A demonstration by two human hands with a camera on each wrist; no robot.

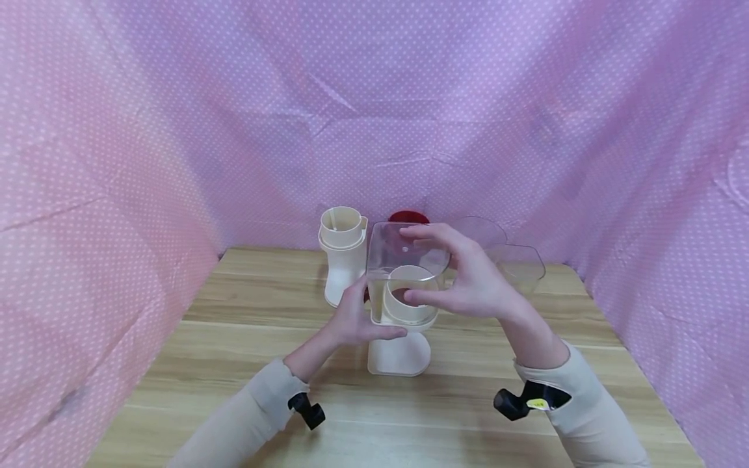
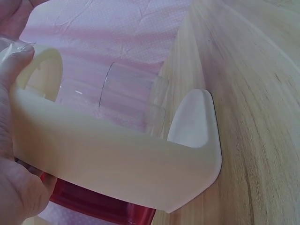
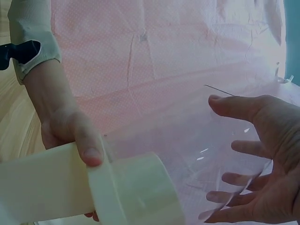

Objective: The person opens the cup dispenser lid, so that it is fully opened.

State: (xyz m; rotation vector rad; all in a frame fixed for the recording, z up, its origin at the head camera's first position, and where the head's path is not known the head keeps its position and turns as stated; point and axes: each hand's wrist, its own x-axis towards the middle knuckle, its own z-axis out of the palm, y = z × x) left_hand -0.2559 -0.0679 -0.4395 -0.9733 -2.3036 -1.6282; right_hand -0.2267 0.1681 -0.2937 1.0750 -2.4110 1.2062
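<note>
A cream plastic stand (image 1: 400,356) with a round collar on top stands upright on the table in the head view. Around its collar sits a clear plastic container (image 1: 386,250), its closed face turned up. My left hand (image 1: 355,318) grips the stand near the collar; in the right wrist view its thumb presses the collar edge (image 3: 108,187). My right hand (image 1: 471,276) holds the container from the right, thumb and fingers spread round its wall. Seen from the left wrist, the stand body (image 2: 93,140) runs down to its flat foot (image 2: 190,122).
A second cream stand (image 1: 344,260) stands behind to the left. Behind the container is a red object (image 1: 408,216), partly hidden. Another clear container (image 1: 521,261) stands at the back right. Pink dotted cloth (image 1: 374,143) encloses the wooden table (image 1: 246,364) at the back and sides.
</note>
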